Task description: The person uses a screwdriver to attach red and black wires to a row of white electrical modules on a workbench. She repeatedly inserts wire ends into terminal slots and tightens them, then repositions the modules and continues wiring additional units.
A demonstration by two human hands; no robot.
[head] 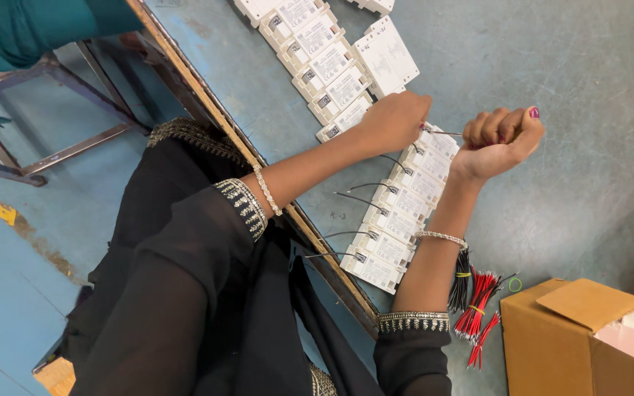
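Looking down, I see my left hand (396,121) curled shut on a white module (434,143) in the row of white modules (387,246) lying across the blue table (588,88). My right hand (499,139) is fisted, pinching a thin dark wire (445,133) that runs to that module. At the near right, an open cardboard box (552,337) holds white pieces (629,334) and something pink; bundles of red wires (478,308) and black wires (462,282) lie just left of it.

An open brown cardboard box (566,337) was seen at the near right; white rectangular labels (346,86) were borne by the white modules.
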